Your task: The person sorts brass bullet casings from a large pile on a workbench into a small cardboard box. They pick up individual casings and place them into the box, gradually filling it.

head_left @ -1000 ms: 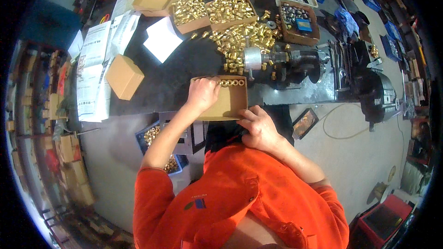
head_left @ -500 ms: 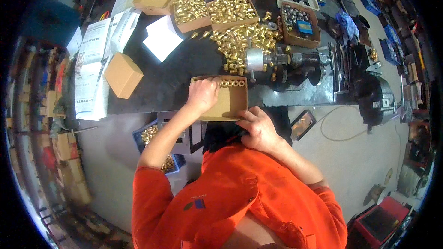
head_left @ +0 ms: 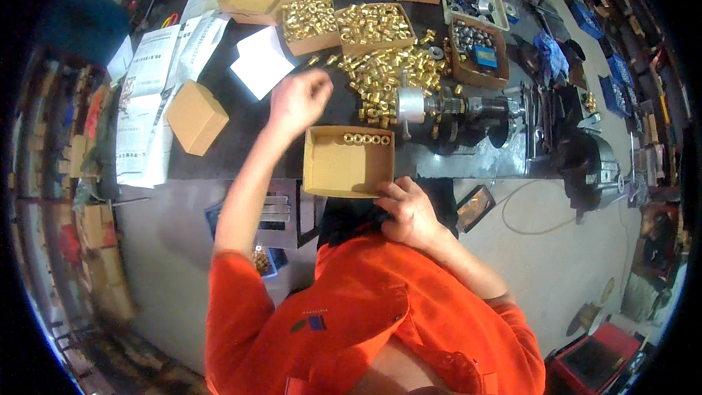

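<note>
A shallow cardboard box (head_left: pixel 347 173) sits at the table's near edge, in front of me. Along its far inner wall stands a row of several brass fittings (head_left: pixel 366 140), their round ends facing up. My right hand (head_left: pixel 411 213) grips the box's near right corner. Beyond the box's far left corner, my left hand (head_left: pixel 298 102) is over the dark tabletop with fingers bent and a gap between thumb and fingers; I see nothing in it. A pile of loose brass fittings (head_left: pixel 387 66) spreads to the right of that hand.
Two boxes of brass pieces, one at the left (head_left: pixel 307 18) and one at the right (head_left: pixel 376 27), stand behind the pile. A metal shaft-like assembly (head_left: pixel 468 111) lies right of my box. White paper (head_left: pixel 261 62), a closed carton (head_left: pixel 196 117) and newspaper (head_left: pixel 139 135) lie to the left.
My left hand has left the box's far wall and moved up and left over the table. The fitting row is now uncovered. My right hand stays at the box corner.
</note>
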{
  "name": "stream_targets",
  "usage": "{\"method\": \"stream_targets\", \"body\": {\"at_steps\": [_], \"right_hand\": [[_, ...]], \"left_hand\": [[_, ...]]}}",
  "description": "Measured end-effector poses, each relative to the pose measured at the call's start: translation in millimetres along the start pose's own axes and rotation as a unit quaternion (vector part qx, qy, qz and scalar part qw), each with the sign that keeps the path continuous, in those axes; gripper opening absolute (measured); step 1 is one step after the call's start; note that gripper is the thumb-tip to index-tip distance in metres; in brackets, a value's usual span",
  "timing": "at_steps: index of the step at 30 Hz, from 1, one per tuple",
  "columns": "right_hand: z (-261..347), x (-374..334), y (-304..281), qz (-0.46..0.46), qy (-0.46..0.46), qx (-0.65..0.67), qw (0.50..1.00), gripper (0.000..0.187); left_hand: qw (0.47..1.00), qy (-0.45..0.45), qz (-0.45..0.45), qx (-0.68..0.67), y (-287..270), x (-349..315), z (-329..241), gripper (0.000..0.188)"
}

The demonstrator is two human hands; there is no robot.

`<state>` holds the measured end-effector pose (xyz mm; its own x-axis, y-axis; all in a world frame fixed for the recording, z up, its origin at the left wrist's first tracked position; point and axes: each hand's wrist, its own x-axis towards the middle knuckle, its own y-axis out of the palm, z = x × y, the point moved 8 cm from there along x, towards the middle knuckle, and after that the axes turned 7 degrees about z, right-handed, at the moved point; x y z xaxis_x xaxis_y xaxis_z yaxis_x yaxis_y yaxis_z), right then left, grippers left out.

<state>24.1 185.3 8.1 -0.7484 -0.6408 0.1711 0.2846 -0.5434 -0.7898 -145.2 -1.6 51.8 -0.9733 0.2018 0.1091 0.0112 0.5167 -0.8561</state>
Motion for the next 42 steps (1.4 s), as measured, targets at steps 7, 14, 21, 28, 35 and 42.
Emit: {"method": "stream_targets", "body": {"at_steps": [7,14,21,28,35,42], "right_hand": [[0.3,1.1,1.5,0.017,-0.003,-0.008,1.000,0.039],[0.6,-0.5,-0.1,0.017,0.004,-0.002,1.000,0.039],[-1.1,0.2,1.2,0.016,-0.001,0.008,1.000,0.038],[-2.2,-0.1,1.6,0.009,-0.004,-0.001,1.000,0.036],[-1.8,2.1,1.9,0.013,-0.019,0.006,1.000,0.035],[0.7,1.3,-4.6,-0.010,-0.022,0.005,1.000,0.033]], "left_hand": [[0.980,0.032,-0.001,0.196,32.0,84.4,80.9,0.024],[0.973,-0.037,0.070,0.218,47.1,87.5,91.1,0.018],[0.978,-0.046,0.038,0.200,38.3,79.8,96.0,0.015],[0.998,-0.011,0.020,0.065,4.1,34.1,53.2,0.012],[0.993,0.061,0.063,0.083,24.7,-72.1,-17.9,0.010],[0.968,0.059,0.119,0.212,61.8,-72.4,-21.7,0.009]]}}
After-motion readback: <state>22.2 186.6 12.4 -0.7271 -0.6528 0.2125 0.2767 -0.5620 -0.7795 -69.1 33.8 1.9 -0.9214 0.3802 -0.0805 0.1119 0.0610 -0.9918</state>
